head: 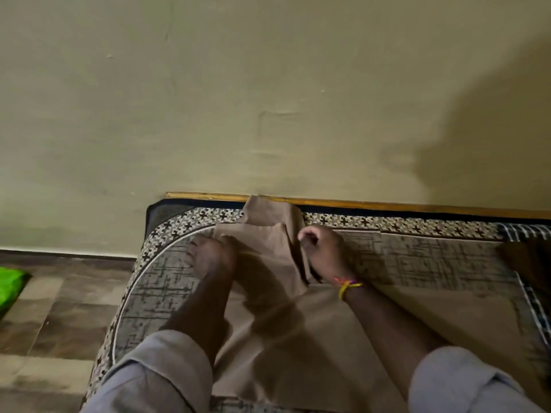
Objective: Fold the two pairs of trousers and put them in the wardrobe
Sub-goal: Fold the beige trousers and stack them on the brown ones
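A pair of brown trousers (268,338) lies spread on the patterned mattress (155,293), one leg reaching toward the wall with its hem curled up at the bed's far edge. My left hand (210,257) presses flat on the left side of that leg near the hem. My right hand (323,251) pinches the leg's right edge, fingers curled on the fabric; a yellow and pink thread band circles that wrist. A dark garment (527,263) lies at the right edge; I cannot tell whether it is the second pair. No wardrobe is in view.
The bed's wooden frame (387,205) runs along a plain beige wall (268,99). Brown tiled floor (59,308) lies left of the bed, with a green object (10,289) on it at the far left. A checked cloth (524,229) shows at the right.
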